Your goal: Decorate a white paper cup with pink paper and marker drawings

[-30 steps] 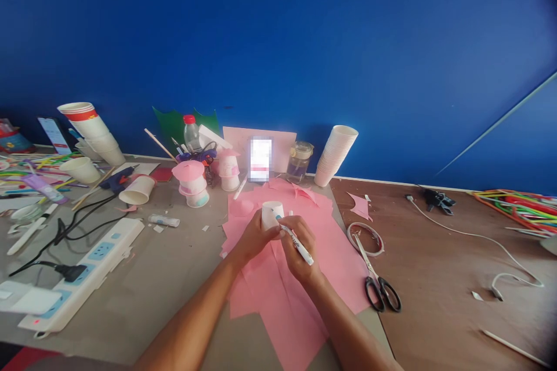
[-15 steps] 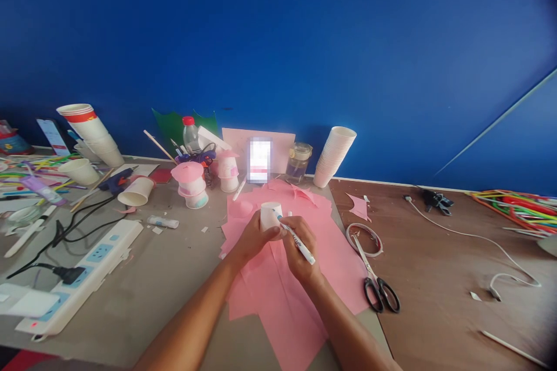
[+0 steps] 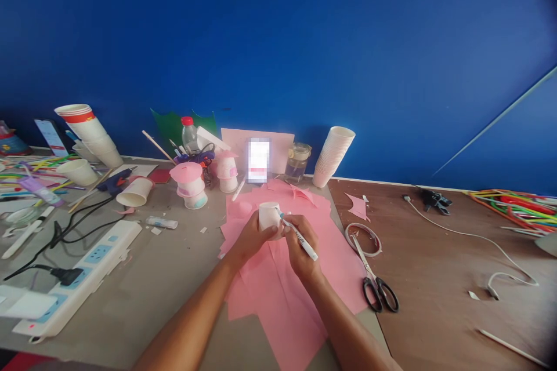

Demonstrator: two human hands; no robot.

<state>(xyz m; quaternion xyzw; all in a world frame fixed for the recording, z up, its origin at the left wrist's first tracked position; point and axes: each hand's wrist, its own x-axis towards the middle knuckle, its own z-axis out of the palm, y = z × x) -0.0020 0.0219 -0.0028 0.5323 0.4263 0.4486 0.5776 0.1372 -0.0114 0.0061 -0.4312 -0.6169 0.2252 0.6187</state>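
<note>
Left hand (image 3: 253,237): angled in from worktop's (image 3: 174,278) near edge, grip curled around white round paper cup (image 3: 268,215)
Right hand (image 3: 300,256): grip pinching slim white marker (image 3: 304,242), blue tip at cup

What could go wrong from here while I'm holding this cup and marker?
The tip of the marker is at or near the white cup, so a slip of the right grip could leave a stray mark. Pink paper lies below, so ink might stain it. The left grip could dent the cup if it squeezes too hard.
</note>
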